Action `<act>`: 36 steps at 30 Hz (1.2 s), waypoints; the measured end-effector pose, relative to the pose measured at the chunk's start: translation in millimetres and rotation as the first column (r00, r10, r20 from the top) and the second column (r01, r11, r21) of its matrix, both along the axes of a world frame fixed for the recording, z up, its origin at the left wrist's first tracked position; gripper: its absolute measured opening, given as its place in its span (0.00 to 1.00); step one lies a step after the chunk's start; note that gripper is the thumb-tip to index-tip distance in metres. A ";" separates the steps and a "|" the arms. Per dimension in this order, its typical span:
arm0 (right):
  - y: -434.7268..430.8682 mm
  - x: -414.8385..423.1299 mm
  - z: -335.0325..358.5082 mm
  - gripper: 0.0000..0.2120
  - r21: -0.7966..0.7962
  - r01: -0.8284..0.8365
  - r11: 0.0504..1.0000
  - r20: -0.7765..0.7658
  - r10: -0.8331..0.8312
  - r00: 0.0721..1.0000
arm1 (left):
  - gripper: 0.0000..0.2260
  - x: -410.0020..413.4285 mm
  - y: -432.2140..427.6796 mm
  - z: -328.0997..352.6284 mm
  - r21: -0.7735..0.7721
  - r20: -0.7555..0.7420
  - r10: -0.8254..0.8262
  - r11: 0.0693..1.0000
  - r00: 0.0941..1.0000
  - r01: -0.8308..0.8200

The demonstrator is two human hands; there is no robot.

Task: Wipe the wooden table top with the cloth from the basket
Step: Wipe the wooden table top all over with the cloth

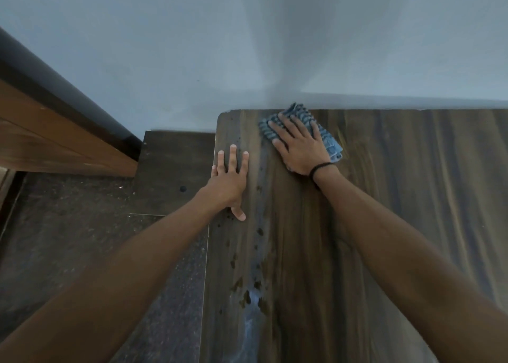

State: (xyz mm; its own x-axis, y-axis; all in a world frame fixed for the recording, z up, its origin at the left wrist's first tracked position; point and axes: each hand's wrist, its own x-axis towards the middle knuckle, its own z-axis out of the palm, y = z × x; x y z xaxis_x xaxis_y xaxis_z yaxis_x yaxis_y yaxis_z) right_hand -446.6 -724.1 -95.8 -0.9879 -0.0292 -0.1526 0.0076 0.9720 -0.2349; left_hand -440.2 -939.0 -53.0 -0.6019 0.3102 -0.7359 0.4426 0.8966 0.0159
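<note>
Cloth (301,127) on table top (384,198) far edge, under right hand (298,148); left hand (229,181) left.

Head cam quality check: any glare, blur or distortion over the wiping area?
Head view: dim, flat bluish light, no hard shadows; pale sheen streaks the table near its left edge; wall above the cloth looks smeared; wide-angle stretch on the forearms at the bottom; right hand on the cloth and left hand on the table read sharp.

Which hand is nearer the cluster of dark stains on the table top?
Left. The left hand rests flat at the left edge of the table, just beyond the dark stains; the right hand presses the blue cloth farther off, near the wall.
</note>
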 end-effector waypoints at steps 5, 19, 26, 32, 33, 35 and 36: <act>-19.8 -11.2 2.8 0.27 -0.062 0.150 0.987 0.034 -0.148 0.988 | 0.71 2.0 -1.5 2.2 -0.016 0.009 -0.001 1.000 1.000 0.001; -23.6 -20.5 -1.1 0.27 -0.081 0.226 0.971 0.018 -0.226 0.974 | 0.71 2.5 -4.2 3.4 -0.003 0.013 -0.002 1.000 1.000 0.002; -20.1 5.2 -0.6 0.26 -0.050 0.013 0.999 0.002 -0.013 1.000 | 0.72 -1.6 1.2 1.9 0.000 0.006 0.003 1.000 1.000 -0.003; -44.2 -14.2 -0.6 0.26 -0.079 0.121 0.990 0.001 -0.121 0.993 | 0.71 2.4 -2.9 3.5 -0.004 0.007 0.010 1.000 1.000 -0.010; -45.8 -2.6 -2.2 0.26 -0.058 0.061 0.996 -0.015 -0.062 0.998 | 0.71 3.0 -3.5 3.8 0.005 0.009 0.005 1.000 1.000 -0.005; -40.5 11.9 -2.4 0.26 -0.035 -0.016 0.999 -0.011 0.016 1.000 | 0.71 2.1 -4.1 4.9 0.024 0.004 0.003 1.000 1.000 -0.003; -36.1 8.2 -2.7 0.26 -0.038 -0.022 0.999 -0.008 0.022 1.000 | 0.71 1.1 -3.6 5.1 0.030 0.005 0.003 1.000 1.000 -0.003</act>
State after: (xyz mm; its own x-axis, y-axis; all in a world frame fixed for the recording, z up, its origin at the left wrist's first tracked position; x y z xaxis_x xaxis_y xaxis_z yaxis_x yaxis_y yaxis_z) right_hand -438.4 -760.2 -98.5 -0.9881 -0.0569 -0.1431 -0.0160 0.9622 -0.2720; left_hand -439.0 -942.7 -48.0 -0.5996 0.3300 -0.7291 0.4396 0.8971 0.0444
